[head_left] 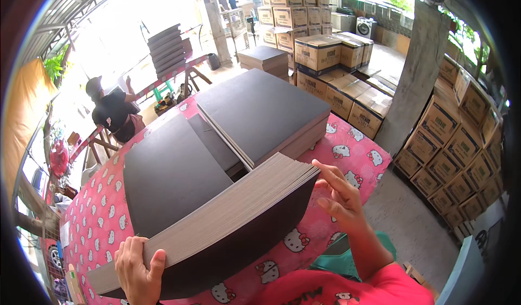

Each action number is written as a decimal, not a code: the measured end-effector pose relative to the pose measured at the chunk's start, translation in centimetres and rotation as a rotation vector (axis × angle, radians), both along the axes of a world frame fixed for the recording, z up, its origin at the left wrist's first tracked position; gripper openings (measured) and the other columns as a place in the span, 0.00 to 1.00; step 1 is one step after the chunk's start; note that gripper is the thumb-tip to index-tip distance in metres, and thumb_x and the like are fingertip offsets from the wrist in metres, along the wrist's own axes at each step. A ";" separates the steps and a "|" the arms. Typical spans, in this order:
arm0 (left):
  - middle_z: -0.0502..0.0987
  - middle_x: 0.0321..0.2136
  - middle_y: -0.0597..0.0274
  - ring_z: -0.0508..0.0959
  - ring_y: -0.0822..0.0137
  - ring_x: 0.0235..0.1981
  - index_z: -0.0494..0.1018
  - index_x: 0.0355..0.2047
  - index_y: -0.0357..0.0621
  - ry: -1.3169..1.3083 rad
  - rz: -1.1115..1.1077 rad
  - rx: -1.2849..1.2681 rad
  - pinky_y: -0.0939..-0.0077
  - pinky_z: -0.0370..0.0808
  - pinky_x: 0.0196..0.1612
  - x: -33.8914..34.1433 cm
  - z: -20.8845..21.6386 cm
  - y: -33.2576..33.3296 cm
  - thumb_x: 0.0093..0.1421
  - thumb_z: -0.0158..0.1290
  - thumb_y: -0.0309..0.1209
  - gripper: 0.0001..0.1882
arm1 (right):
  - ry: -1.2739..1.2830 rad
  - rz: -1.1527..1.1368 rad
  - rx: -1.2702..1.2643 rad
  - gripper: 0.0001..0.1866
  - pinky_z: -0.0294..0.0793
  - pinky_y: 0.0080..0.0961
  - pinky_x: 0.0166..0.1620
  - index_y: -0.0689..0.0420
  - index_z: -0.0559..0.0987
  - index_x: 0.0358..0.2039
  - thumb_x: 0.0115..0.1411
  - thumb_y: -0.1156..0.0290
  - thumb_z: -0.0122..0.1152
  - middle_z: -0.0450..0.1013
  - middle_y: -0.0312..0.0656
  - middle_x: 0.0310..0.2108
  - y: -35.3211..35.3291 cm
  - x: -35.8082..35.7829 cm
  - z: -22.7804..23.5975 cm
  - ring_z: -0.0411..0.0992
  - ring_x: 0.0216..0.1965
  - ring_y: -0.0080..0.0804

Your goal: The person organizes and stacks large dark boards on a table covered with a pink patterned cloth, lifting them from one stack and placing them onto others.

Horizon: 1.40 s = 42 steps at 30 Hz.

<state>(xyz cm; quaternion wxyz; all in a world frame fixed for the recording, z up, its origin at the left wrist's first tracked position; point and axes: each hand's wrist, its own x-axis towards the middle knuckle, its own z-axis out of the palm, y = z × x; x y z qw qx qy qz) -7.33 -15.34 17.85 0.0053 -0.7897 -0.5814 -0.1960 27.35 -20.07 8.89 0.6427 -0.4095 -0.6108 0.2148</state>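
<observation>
My left hand [138,269] grips the near left end of a thick stack of dark grey sheets [228,218], thumb over its layered edge, holding it tilted on edge above the table. Next to the stack's far right corner is my right hand [339,196], fingers spread and partly curled, holding nothing; whether it touches the corner I cannot tell. Behind the held stack lie a flat pile of dark sheets [168,169] on the left and a taller pile [260,112] on the right, both on the pink patterned tablecloth [103,218].
A person in a black top [111,109] sits beyond the table's far left side. More dark sheet piles [165,47] stand farther back. Stacked cardboard boxes [325,55] fill the rear and the right wall [461,142]. A concrete pillar [415,71] rises at right. A teal stool [347,261] sits below.
</observation>
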 end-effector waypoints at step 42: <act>0.69 0.27 0.47 0.69 0.47 0.34 0.68 0.31 0.35 -0.056 0.014 0.026 0.60 0.63 0.40 0.0 0.0 -0.5 0.54 0.43 0.57 0.30 | 0.084 0.051 -0.120 0.38 0.52 0.21 0.52 0.68 0.63 0.59 0.49 0.63 0.61 0.56 0.35 0.37 -1.4 0.2 1.2 0.55 0.43 0.25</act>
